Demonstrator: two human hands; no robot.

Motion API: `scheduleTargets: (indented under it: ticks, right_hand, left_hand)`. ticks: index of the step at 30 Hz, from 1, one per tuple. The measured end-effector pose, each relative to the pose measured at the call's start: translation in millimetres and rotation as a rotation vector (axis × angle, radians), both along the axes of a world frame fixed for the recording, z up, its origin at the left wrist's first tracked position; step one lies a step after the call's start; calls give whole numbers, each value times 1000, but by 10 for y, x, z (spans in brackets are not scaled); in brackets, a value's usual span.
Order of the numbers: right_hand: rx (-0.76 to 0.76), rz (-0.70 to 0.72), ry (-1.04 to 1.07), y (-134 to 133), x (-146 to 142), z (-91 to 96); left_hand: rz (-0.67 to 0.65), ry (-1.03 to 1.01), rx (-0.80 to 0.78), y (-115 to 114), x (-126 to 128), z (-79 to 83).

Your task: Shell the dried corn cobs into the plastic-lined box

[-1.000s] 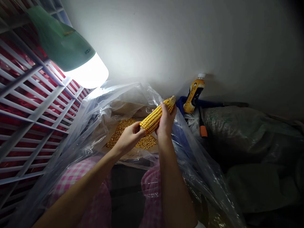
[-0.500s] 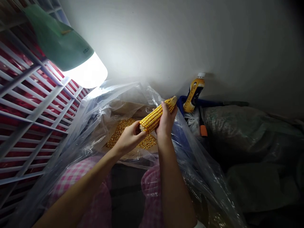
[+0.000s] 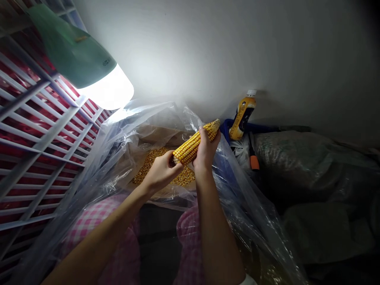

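Note:
A yellow ear of corn [image 3: 190, 149] is held aslant between both hands, its pale tip up to the right. My right hand [image 3: 205, 152] wraps round the upper half, with the thumb lying across the kernels. At the lower left end, my left hand [image 3: 162, 169] grips the cob between thumb and fingers. Some fingertips are hidden behind the ear. Loose corn kernels [image 3: 183, 177] lie below in a box lined with a clear plastic sheet [image 3: 118, 166]; the hands cover part of the pile.
A lit green lamp [image 3: 80, 55] hangs at upper left by a lattice plastic crate [image 3: 38, 150]. Against the wall stands a yellow bottle [image 3: 243, 116], with an orange-ended tool [image 3: 254, 161] near it. Dark sacks [image 3: 311, 166] lie at right. Knees in pink check [image 3: 97, 221] flank the box.
Both hands and the ear have shifted very slightly to the left. The grip looks the same, and the surroundings have not moved.

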State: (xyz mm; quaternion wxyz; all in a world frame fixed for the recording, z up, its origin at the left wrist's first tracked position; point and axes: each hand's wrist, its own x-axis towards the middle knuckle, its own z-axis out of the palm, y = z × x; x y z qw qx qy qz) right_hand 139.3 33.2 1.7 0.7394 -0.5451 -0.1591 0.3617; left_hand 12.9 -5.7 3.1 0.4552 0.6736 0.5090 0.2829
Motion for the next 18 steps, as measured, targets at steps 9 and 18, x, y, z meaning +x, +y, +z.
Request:
scheduleTargets:
  ticks: [9, 18]
  right_hand:
    - [-43, 16, 143, -16, 46, 40]
    - [-51, 22, 193, 10, 66, 27]
  left_hand:
    - [-144, -66, 91, -8, -37, 25]
    - [-144, -50, 168, 3, -71, -10]
